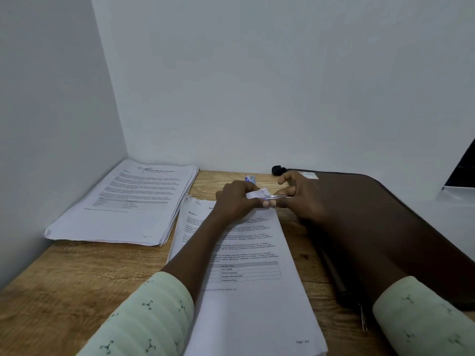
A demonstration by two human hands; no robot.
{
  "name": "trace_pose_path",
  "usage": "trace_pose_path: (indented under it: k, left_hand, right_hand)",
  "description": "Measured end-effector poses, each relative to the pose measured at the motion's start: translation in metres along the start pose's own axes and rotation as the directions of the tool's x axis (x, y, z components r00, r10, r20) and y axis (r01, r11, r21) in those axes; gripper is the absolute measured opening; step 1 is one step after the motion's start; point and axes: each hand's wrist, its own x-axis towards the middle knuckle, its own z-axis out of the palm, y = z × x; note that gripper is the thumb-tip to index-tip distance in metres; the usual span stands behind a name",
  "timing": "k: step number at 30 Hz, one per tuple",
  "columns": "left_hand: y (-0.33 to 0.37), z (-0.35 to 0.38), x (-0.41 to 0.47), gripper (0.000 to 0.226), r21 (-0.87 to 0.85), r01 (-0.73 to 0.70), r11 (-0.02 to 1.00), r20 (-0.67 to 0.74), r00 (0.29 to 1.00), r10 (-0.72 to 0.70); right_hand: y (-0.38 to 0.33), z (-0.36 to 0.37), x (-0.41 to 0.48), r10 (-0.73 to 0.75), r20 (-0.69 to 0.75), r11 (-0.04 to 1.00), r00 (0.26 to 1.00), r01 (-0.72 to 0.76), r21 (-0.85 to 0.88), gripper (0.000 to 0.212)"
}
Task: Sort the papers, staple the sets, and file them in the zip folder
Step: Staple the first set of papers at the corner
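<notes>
Over the far end of the printed white paper stack point(257, 307) lying mid-desk, the left hand point(235, 199) has its grip curled round a small crumpled white paper scrap point(257, 194). The right hand point(299, 195) pinches a thin silvery metal strip point(280, 196), its tip meeting the scrap. A second white paper stack point(133, 204) lies by the left wall. The dark brown zip folder point(380, 187) lies flat on the wooden desk point(77, 273) at right, and a small blue box point(250, 179) sits behind the hands.
</notes>
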Motion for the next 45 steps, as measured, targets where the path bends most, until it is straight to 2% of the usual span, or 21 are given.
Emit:
trace_pose_path:
  k: [2,5,8,11,14,18,22,26,31,36,39,42,45]
  left_hand:
    - [0.004,0.000,0.001,0.037,0.067,-0.003,0.998,-0.004,1.000,0.004]
    - [0.004,0.001,-0.001,0.033,0.051,-0.022,0.998,-0.040,0.999,0.024]
    - [0.002,0.002,-0.001,0.048,0.039,-0.040,0.998,-0.029,0.999,0.041]
    - [-0.003,-0.003,-0.004,0.063,-0.006,-0.040,0.999,0.053,0.998,0.041]
    - [-0.012,-0.010,-0.006,0.037,-0.076,-0.042,0.996,0.056,0.997,0.046]
    - [-0.011,-0.011,-0.005,0.017,-0.094,-0.027,0.995,0.006,1.000,0.028]
    - [-0.008,-0.014,-0.004,0.002,-0.118,-0.043,0.992,0.032,0.998,0.047]
    - [-0.003,-0.021,-0.009,0.009,-0.187,-0.038,0.982,0.044,0.998,0.048]
    - [0.007,-0.025,-0.013,0.019,-0.259,-0.001,0.966,0.090,0.996,0.025]
    - [0.010,-0.028,-0.016,0.013,-0.326,-0.022,0.945,0.091,0.994,0.055]
    - [0.010,-0.026,-0.016,0.017,-0.288,-0.007,0.958,0.077,0.997,0.030]
    - [0.008,-0.025,-0.014,0.016,-0.224,-0.003,0.975,0.077,0.997,0.021]
    - [0.007,-0.022,-0.012,0.017,-0.192,-0.007,0.981,0.065,0.998,0.020]
  right_hand:
    - [0.002,0.002,0.001,-0.002,-0.020,1.000,1.000,0.001,-0.013,0.048]
    - [0.003,0.005,0.000,-0.016,-0.051,1.000,0.999,0.015,-0.007,0.046]
    - [0.001,0.004,-0.002,-0.054,-0.032,0.998,0.998,0.053,-0.040,0.043]
    - [-0.002,-0.007,-0.003,-0.053,0.040,0.987,0.998,0.058,-0.147,0.041]
    - [-0.004,-0.025,-0.003,-0.036,0.069,0.966,0.997,0.052,-0.252,0.042]
    - [-0.009,-0.045,-0.004,-0.093,-0.047,0.946,0.995,0.074,-0.317,0.034]
    - [0.003,-0.025,-0.002,-0.077,-0.089,0.872,0.993,0.024,-0.489,0.033]
    - [0.013,-0.002,0.002,-0.063,-0.101,0.871,0.993,0.005,-0.492,0.041]
    - [0.011,0.002,0.000,-0.067,-0.074,0.841,0.995,0.016,-0.541,0.038]
    - [0.007,0.002,-0.002,-0.051,-0.039,0.840,0.998,0.022,-0.542,0.038]
    - [0.006,0.002,-0.003,-0.049,-0.055,0.834,0.997,0.010,-0.551,0.038]
    - [0.004,0.004,-0.004,-0.018,-0.026,0.835,1.000,0.001,-0.551,0.046]
    - [-0.002,0.003,-0.009,-0.103,-0.142,0.880,0.984,0.024,-0.474,0.031]
